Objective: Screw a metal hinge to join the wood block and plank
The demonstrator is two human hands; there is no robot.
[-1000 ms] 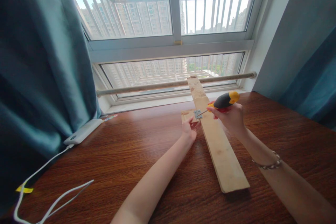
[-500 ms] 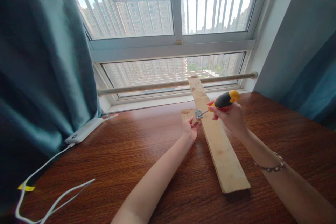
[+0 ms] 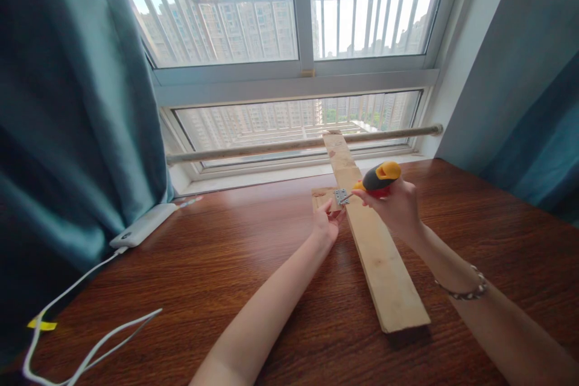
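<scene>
Find long board (image 3: 384, 265) lying on brown table (image 3: 217, 265), right of middle, slanting from near right towards far middle. Cannot tell whether one piece or two, owing to a seam or step in the far part. Find short board (image 3: 320, 196) just left of it, with small metal plate (image 3: 339, 194) seemingly laid across the join.

Note left hand (image 3: 326, 222) at near edge of short board: thumb on top, other fingers curled at and below the edge, pinching the wood. Note right hand (image 3: 398, 205) with fingers wrapped about yellow-and-black screwdriver (image 3: 379, 178), handle tilted up to the right, shaft aimed down and left, tip at the plate. Cannot confirm from this view whether seated in a screw head.

Judge progress as follows. Done: plate placed over the join, boards set side by side. Under way: work with the screwdriver on the plate. Left: any fastening of the plate short of tight; cannot count screws, nor tell loose from driven, at this size.

Record also white cable (image 3: 38, 350) at near left, well apart from boards, and white box (image 3: 143, 226) at far left beside dark curtain (image 3: 81, 102).
</scene>
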